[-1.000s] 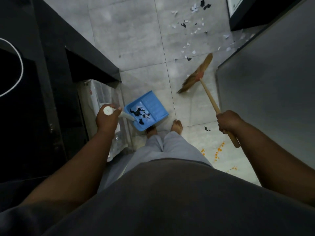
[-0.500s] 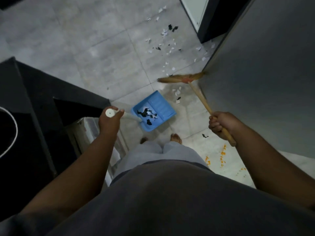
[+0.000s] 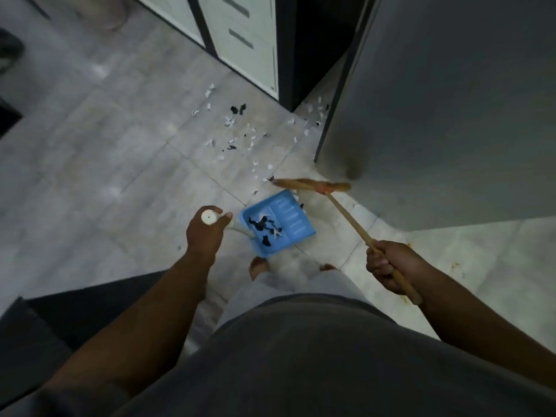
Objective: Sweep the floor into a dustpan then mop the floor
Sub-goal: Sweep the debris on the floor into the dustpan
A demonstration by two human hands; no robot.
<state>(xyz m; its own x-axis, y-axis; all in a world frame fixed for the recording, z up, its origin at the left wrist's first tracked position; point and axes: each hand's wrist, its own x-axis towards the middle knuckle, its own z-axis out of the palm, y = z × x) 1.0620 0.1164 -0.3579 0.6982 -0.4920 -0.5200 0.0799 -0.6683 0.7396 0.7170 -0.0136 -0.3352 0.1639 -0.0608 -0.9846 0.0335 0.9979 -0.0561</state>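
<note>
1. Floor (image 3: 90,176): it's still looking messy, so sweeping's ongoing and I'm guessing mopping's a way off.
2. Broom (image 3: 346,215): the head's now sitting just past the dustpan's lip, closer than a second ago.
3. Dustpan (image 3: 288,218): it's still hanging in front of the feet, carrying black bits.
4. Left hand (image 3: 204,233): its grip's curling round the pan's white handle. Right hand (image 3: 388,263): its grip's wrapping the broomstick.
5. Scraps (image 3: 237,139): they're still lying beyond the broom.
</note>
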